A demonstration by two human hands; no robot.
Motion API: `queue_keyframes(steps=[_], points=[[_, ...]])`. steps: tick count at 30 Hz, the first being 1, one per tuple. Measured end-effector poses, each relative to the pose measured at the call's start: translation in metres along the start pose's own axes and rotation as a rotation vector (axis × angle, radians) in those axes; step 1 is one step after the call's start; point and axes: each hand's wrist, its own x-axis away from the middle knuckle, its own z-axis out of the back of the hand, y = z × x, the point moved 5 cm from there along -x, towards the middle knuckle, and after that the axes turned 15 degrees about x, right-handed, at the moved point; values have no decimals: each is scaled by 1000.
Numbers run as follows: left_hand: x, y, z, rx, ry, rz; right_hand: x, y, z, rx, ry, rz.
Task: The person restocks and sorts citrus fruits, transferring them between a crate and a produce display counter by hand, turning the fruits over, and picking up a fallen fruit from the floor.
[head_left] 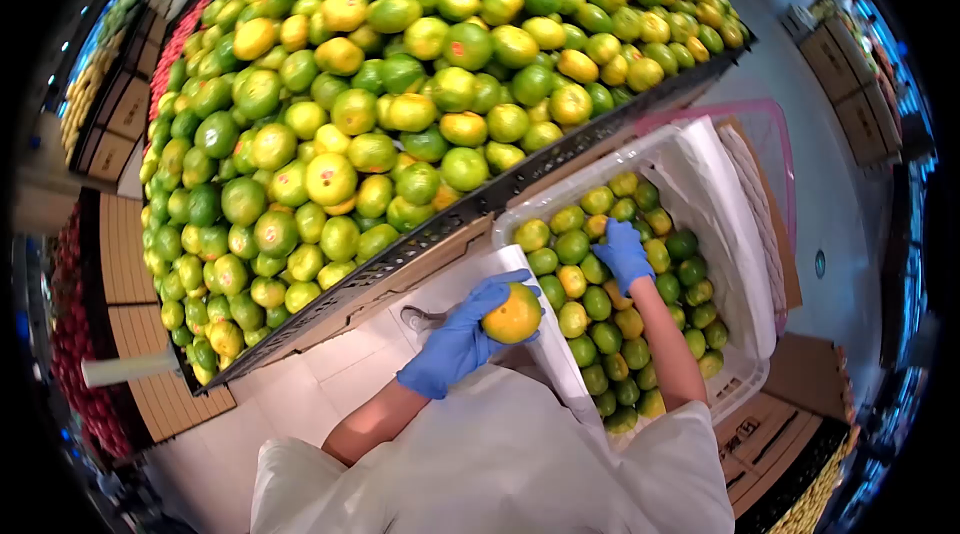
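My left hand, in a blue glove, is wrapped around a yellow-orange mandarin in front of my body. Over on the right, my blue-gloved right hand reaches down into a white crate of green and yellow mandarins. Its fingers are apart and rest on the fruit, close to a yellowish mandarin. A white liner hangs over the crate's inner side.
A large sloped display heap of mandarins fills the top, edged by a black perforated rail. A pink-rimmed container stands behind the crate. Cardboard boxes sit at lower right. Red fruit lines the left side.
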Motion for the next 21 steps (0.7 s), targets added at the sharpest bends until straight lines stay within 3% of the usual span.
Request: queue_keyframes(steps=[2, 4, 6, 9, 10, 12, 14, 18, 21], points=[[10, 7, 6, 54, 6, -31, -10, 20, -14, -169, -33, 67], [23, 18, 12, 65, -27, -71, -7, 49, -21, -688, 68, -40], [42, 32, 14, 87, -47, -93, 25, 28, 56, -736, 77, 25], [73, 56, 24, 116, -21, -204, 65, 10, 109, -1198, 165, -171], [82, 64, 28, 106, -3, -250, 69, -10, 130, -1188, 160, -151], [106, 81, 33, 109, -8, -298, 77, -66, 162, -1527, -155, -49], [126, 100, 39, 121, 2, -385, 82, -136, 192, -1650, -431, 75], [170, 130, 47, 156, 20, -461, 86, -265, 218, -1660, -743, 348], [198, 150, 70, 156, 38, -541, 90, -340, 225, -1623, -962, 398]])
